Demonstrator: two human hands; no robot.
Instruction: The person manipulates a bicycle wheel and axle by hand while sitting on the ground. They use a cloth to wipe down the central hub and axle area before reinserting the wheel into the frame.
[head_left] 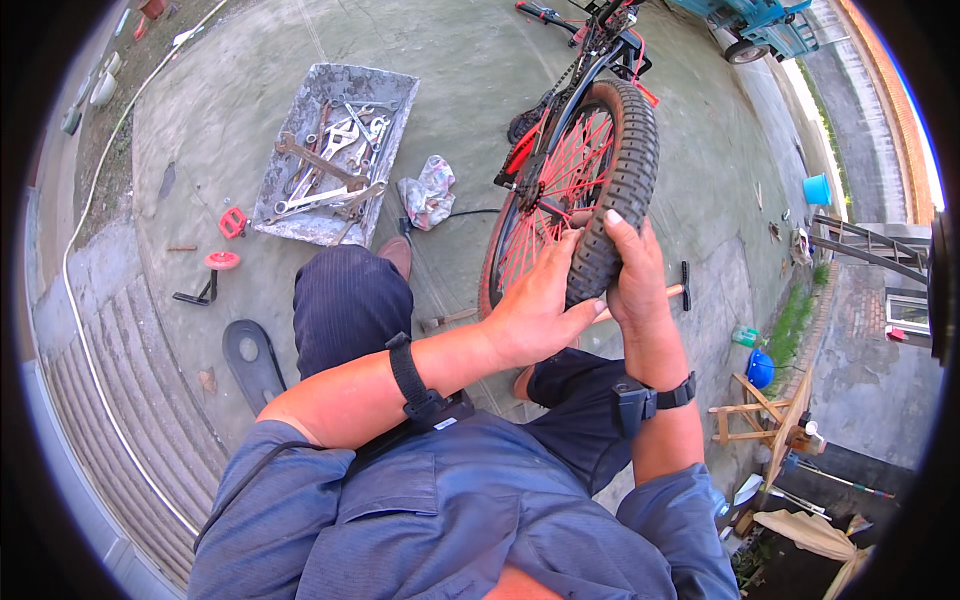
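The tyre (636, 150) lies straight ahead of both hands, its near end caught between them and its long axis running away from the body, leaning slightly to the right. Neither hand is nearer, since both touch it. The left hand (532, 308) is clamped on its left flank, fingers toward the spokes (578, 172) and thumb across the near end; the right hand (642, 275) is curled round the right flank, thumb up along the tread and fingers partly hidden behind it.

The tyre is black rubber, a thick curve with rows of blocky knobs and a brownish, dusty sidewall. The spokes ahead of the left hand are thin, straight and pinkish red. Well ahead and left of that hand, a rough grey oblong tray (399, 112) holds bare metal wrenches (318, 160); nearer to it, a patterned cloth rag (430, 193) lies crumpled. Just right of the right hand is a dark hammer head (685, 286).
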